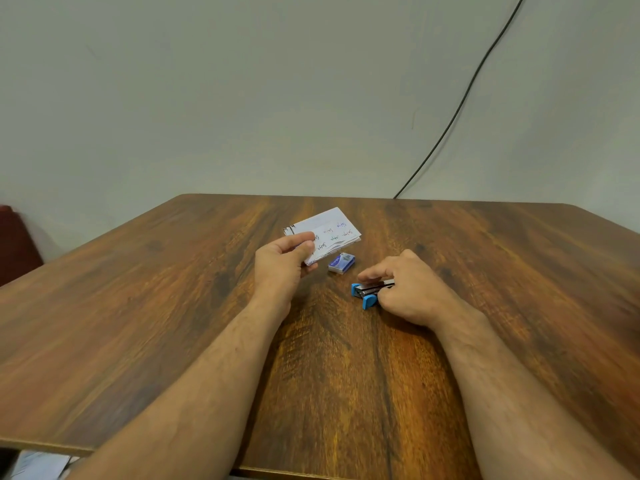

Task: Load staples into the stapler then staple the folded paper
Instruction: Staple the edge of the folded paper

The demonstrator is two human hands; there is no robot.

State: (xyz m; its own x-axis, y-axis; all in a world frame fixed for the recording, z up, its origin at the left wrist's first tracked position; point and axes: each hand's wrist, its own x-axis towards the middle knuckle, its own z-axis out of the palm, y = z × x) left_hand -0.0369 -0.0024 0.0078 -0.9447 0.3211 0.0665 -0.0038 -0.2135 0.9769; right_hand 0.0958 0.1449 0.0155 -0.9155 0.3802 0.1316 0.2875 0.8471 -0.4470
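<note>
While pinching folded paper [323, 235], left hand [282, 263]; right hand's [408, 292] grip around stapler [367, 293].

- I have one head-worn wide-angle view, looking forward and down across the desk [138, 306] toward the wall [242, 98].
- Both forearms reach in from the bottom edge, close to the lens.

one folded paper [325, 233], one stapler [367, 292], one staple box [341, 263], two hands, one cable [460, 102]

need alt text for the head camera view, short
A person's left hand holds a folded paper while the right hand grips a blue stapler on a wooden table. A small staple box lies between the hands.
</note>
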